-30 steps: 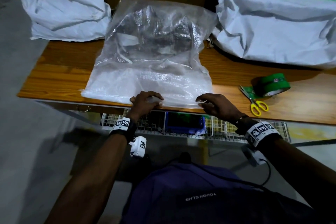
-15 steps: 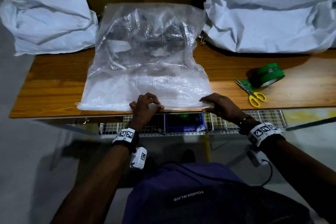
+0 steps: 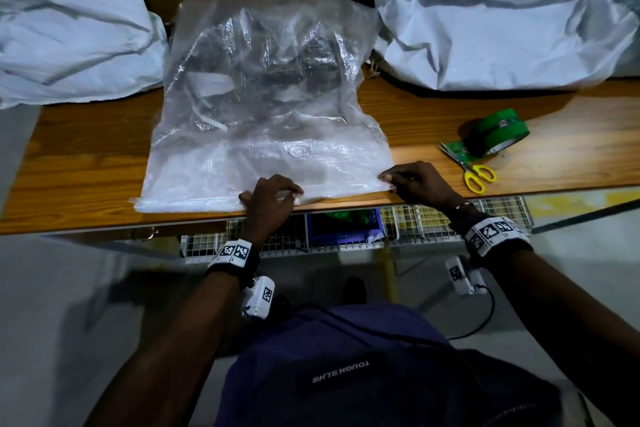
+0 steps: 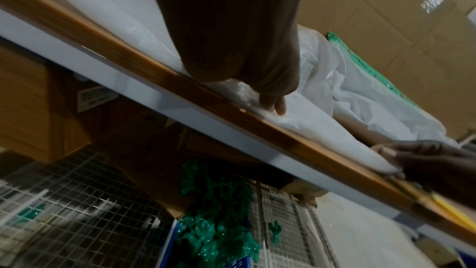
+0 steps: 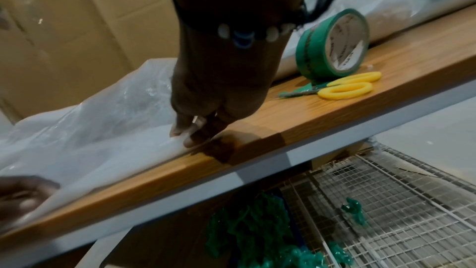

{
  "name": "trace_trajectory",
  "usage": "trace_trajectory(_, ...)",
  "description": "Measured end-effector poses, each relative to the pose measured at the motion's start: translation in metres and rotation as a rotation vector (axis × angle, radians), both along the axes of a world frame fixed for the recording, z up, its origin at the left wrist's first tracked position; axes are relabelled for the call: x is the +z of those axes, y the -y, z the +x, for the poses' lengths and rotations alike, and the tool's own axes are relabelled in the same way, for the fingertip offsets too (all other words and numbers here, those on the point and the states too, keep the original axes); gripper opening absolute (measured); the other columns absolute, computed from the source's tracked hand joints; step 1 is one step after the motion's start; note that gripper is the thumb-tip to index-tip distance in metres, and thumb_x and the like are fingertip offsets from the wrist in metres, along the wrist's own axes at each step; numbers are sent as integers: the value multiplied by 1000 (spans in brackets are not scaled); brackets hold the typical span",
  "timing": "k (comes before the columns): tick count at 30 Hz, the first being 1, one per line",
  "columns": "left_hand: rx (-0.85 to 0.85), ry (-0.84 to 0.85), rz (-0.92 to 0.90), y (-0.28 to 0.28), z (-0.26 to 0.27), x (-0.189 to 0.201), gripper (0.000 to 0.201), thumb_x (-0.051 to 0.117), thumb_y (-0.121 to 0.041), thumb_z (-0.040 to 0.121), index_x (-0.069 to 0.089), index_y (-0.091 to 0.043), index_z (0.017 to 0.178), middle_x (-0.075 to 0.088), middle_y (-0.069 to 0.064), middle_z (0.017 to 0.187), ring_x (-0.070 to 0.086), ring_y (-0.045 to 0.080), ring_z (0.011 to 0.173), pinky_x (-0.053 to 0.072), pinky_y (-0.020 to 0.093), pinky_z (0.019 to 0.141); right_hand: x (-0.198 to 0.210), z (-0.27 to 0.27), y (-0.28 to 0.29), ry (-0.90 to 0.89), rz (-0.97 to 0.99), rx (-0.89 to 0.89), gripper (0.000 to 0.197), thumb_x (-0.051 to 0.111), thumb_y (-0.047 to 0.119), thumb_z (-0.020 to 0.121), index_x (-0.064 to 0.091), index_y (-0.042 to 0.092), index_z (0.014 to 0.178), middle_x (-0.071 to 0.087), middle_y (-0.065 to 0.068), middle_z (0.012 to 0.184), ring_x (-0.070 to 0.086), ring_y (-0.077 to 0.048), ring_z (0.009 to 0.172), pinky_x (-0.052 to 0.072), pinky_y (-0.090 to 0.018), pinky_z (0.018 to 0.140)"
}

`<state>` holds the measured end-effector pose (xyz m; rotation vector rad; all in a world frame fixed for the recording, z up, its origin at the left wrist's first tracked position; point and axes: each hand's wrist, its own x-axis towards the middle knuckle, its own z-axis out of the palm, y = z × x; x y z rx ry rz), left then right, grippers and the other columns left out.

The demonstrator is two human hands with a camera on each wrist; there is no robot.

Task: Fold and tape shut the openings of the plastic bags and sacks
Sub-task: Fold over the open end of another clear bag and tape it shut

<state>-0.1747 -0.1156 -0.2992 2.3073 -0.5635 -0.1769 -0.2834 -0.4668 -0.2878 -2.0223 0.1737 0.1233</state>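
Both hands pinch the near edge of the clear crinkled plastic bag [image 3: 263, 107]: left hand [image 3: 268, 199] mid-edge, right hand [image 3: 420, 180] at its corner.

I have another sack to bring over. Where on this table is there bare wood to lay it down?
Bare wood shows left of the clear bag, in front of the left white sack, and right of the green tape roll and scissors. The back, with the large white sack, is crowded.
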Motion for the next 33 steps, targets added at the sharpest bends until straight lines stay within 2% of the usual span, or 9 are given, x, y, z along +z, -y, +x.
trace_trajectory(2,-21,35,94,-6,-3,-1,10,83,-37,83,77,-38,91,67,-23,107,46,-9,101,23,34,78,3,-4,2,25,-1,36,29,82,26,91,79,11,115,75,0,95,69,-9,72,55,-26,62)
trace_trajectory(4,-30,63,124,-8,-4,-6,17,83,-50,80,74,-41,91,67,-25,107,49,-2,104,17,35,74,0,-8,2,92,-27,45,34,86,23,87,78,9,117,70,-7,110,72,-16,83,60,-29,69)
trace_trajectory(9,71,-5,23,-7,-1,-9,9,73,-55,82,68,-48,79,71,-24,91,62,7,100,35,54,95,-14,-9,-3,94,18,-181,16,77,23,96,82,9,103,77,-2,90,69,-13,68,53,-32,61)
trace_trajectory(12,20,52,81,-8,-3,-9,47,79,-76,66,73,-37,91,71,-23,99,58,2,100,31,41,88,-14,-6,-2,24,57,-232,16,79,23,94,81,8,97,74,-9,72,66,-16,55,51,-31,55)
trace_trajectory(20,17,37,36,-2,5,-4,19,80,-49,84,76,-31,86,72,-18,88,63,9,91,39,50,93,-12,2,-8,109,-146,-260,22,75,31,97,72,20,79,69,0,63,62,-10,53,50,-32,58)
trace_trajectory(24,7,1,60,4,12,-3,17,76,-50,86,70,-38,95,70,-21,82,62,4,88,38,44,93,3,-15,-16,218,-131,-133,16,70,31,102,70,18,112,62,-4,115,73,-13,70,59,-31,61)
trace_trajectory(26,-17,-3,83,6,15,-2,13,73,-49,88,70,-39,97,72,-19,84,63,7,91,38,44,94,1,-19,-15,228,-380,33,27,72,42,100,67,27,122,53,5,128,72,-11,78,56,-31,65)
trace_trajectory(29,-59,41,184,12,17,0,11,69,-38,96,77,-31,95,71,-10,90,61,18,97,35,44,89,-6,-15,-18,267,-743,111,38,56,50,105,68,21,125,61,-1,127,59,-24,102,52,-40,73)
trace_trajectory(33,-93,149,294,21,17,-3,14,65,-27,99,77,-22,92,64,-1,96,57,27,100,35,43,83,-10,-4,-20,264,-808,158,42,46,47,105,73,15,112,72,-5,111,50,-28,103,45,-44,77)
